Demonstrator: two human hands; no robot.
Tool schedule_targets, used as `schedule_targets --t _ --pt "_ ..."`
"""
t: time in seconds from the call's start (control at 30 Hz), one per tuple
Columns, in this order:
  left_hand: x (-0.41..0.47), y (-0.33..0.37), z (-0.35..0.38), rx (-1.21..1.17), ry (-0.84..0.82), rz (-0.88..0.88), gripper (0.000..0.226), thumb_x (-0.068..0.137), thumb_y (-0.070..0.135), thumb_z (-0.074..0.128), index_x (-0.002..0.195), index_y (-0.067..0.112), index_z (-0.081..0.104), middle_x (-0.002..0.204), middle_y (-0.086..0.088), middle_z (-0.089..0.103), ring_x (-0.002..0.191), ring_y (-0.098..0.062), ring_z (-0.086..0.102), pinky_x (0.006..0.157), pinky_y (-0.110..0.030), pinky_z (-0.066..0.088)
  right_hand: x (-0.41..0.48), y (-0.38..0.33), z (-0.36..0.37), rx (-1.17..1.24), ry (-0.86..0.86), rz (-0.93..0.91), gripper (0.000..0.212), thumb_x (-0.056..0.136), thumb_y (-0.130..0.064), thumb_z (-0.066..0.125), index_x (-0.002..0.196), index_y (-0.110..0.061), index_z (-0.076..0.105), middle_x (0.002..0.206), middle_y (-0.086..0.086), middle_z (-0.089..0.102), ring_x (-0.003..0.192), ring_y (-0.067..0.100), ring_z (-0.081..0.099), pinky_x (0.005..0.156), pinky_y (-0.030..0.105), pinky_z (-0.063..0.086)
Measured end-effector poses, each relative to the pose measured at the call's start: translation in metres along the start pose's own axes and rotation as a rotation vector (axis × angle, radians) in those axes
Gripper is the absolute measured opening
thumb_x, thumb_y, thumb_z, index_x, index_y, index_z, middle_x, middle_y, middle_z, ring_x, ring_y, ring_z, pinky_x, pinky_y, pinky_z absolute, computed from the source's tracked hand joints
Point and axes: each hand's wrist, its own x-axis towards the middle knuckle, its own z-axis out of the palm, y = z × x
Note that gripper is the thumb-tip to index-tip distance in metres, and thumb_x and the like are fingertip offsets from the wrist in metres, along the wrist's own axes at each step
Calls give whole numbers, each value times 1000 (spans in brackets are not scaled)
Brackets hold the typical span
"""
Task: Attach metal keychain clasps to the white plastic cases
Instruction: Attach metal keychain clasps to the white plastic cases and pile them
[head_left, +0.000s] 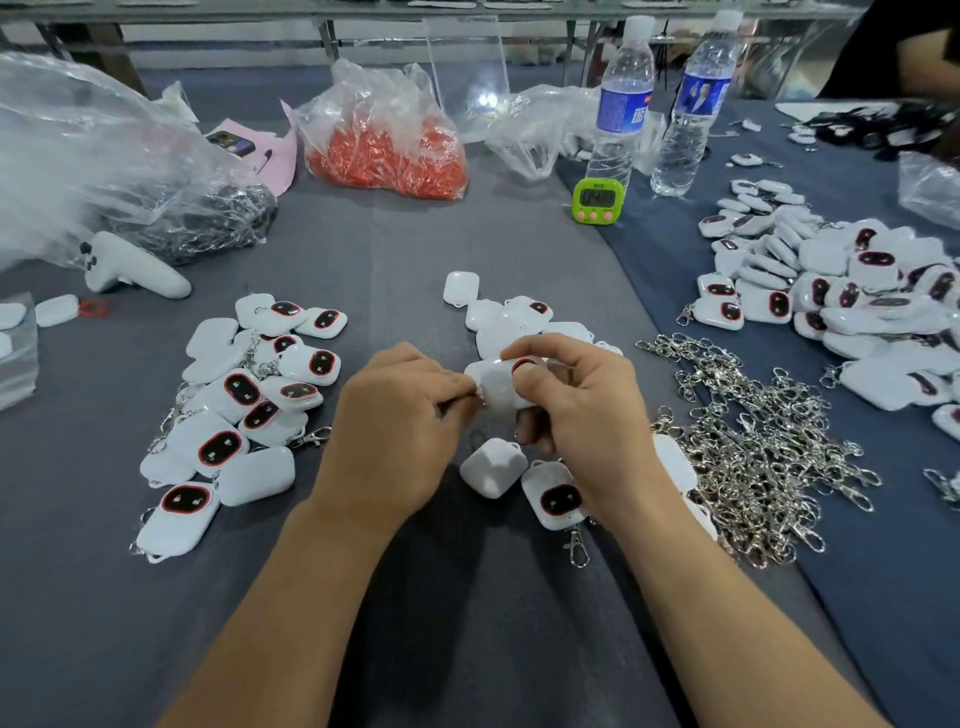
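So the person's got one white case (497, 385) held up just over the grey table (415, 249), right in the middle between both hands. Right hand (576, 400) is wrapped around it from the right side, thumb across the front next to the red-rimmed window. Left hand (400, 415) has its fingers curled in and is pinching at the case's left edge; whatever tiny bit sits between those fingertips is hidden, so can't tell. Just under the hands two more cases (493, 467) lie on the cloth, one face up with a clasp hanging off it. There's a heap of loose metal clasps (753, 452) just right of the right wrist, a bunch of cases with clasps on (244, 405) on the left, and a small plain pile (514, 317) right behind the hands. Way bigger pile (857, 301) far right. Further back: green timer (594, 201), two water bottles (621, 98), and a plastic bag of orange bits (384, 140).
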Motion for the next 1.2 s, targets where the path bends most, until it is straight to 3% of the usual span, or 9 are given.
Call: schedule_targets --t 0.13,0.27,0.37,0.53,0.67,0.77,0.93,1.07,1.2 --pt "-3 3 5 49 59 -42 6 81 11 78 81 16 80 68 3 69 71 -20 57 70 -30 41 -1 0 5 -5 35 -24 22 95 -8 58 90 -24 72 52 -1 58 42 15 52 40 21 38" --pt "4 4 8 -583 -48 -527 14 81 16 80 90 27 82 79 9 77 73 -6 70 71 -22 54 2 -6 1 303 22 178 24 97 0 54 93 -14 74 66 6 67 43 15 50 40 20 37" --pt "9 4 10 -856 -124 -612 14 85 12 78 84 25 83 72 4 74 62 -6 60 65 -18 50 4 -8 -3 428 -6 261 27 97 -1 55 88 -15 76 71 8 69 46 15 50 44 21 39" --pt "10 3 10 -746 -96 -566 20 83 11 80 79 31 82 64 7 72 54 -4 55 58 -18 47 4 -5 -5 399 -18 233 24 96 -1 54 92 -12 75 69 8 68 43 15 48 41 20 37" --pt "6 4 9 -91 -79 -162 8 81 25 77 75 19 80 58 3 60 62 -14 50 61 -32 40 3 0 -1 93 63 15 23 95 1 55 92 -13 73 56 7 57 41 16 47 38 18 36" --pt "4 10 15 114 -43 -21 13 82 18 72 71 12 75 56 -2 58 63 -24 48 63 -35 35 3 2 0 15 119 -39 23 97 -3 56 91 -18 73 52 6 53 43 18 48 39 19 36" --pt "5 13 20 -539 -54 -478 11 82 32 72 87 41 77 63 1 67 57 -7 51 58 -32 46 5 -5 -1 283 79 137 25 97 -1 53 92 -15 73 63 4 65 42 14 49 38 20 35" --pt "6 30 23 -659 -119 -488 15 84 30 68 72 27 77 49 13 43 48 -4 36 49 -18 33 9 -6 -9 410 59 263 27 97 -1 50 92 -11 74 60 4 62 40 11 45 37 19 31" --pt "7 29 19 -660 -114 -473 24 89 16 71 66 21 76 48 9 45 50 -1 39 49 -19 33 9 -3 -11 460 45 295 28 95 -1 52 90 -13 77 65 6 62 40 11 44 38 18 32"
